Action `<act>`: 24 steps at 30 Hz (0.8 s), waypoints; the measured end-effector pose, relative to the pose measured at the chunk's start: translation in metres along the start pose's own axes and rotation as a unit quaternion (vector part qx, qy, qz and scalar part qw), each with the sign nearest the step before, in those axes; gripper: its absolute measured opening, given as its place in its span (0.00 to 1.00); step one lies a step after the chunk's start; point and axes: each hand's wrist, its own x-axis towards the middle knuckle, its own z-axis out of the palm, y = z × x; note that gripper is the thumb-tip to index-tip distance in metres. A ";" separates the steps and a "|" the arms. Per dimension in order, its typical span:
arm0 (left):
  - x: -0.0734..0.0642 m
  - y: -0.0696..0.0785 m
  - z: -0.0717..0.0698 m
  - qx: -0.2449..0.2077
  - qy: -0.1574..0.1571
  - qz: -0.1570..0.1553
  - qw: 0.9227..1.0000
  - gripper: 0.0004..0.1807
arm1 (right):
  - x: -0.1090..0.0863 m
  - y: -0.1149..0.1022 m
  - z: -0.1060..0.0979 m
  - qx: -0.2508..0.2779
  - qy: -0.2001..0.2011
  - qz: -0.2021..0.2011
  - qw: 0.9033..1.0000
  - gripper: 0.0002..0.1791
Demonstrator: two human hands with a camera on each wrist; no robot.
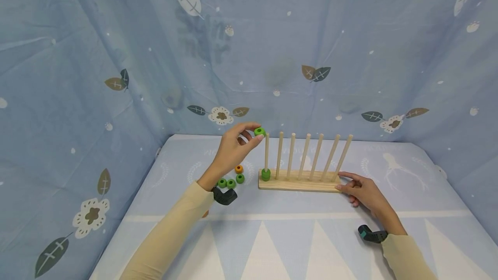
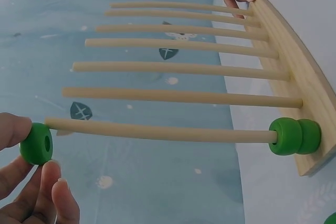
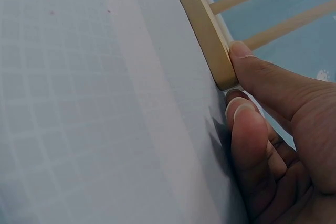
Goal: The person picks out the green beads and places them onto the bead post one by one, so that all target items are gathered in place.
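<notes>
"What have you got in your hands?"

"My left hand (image 1: 232, 148) pinches a round green bead (image 2: 32, 146) with a hole through it. I hold it just beside the tip of the leftmost pale wooden peg (image 2: 157, 131), not threaded on; whether they touch, I can't tell. My right hand (image 1: 365, 191) grips the far right end of the long, pale wooden base (image 1: 295, 185) between thumb and finger."

"How much is done?"

"Two green beads (image 2: 286, 136) sit stacked at the foot of that leftmost peg. The other six upright pegs (image 1: 306, 157) are bare, so I'd call it early."

"And what's left?"

"Besides the one I'm pinching, three loose green beads (image 1: 231, 183) and an orange bead (image 1: 239, 169) lie on the pale, patterned table (image 1: 280, 204), left of the base. A small orange-brown piece (image 1: 205, 214) peeks out by my left forearm; too much of it is covered to say what it is. My sleeve may hide more, so I can't give a full count."
</notes>
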 end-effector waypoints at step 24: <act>0.007 0.008 0.008 0.000 -0.013 0.020 1.000 0.19 | -0.001 -0.001 0.002 0.001 -0.004 0.002 1.000 0.40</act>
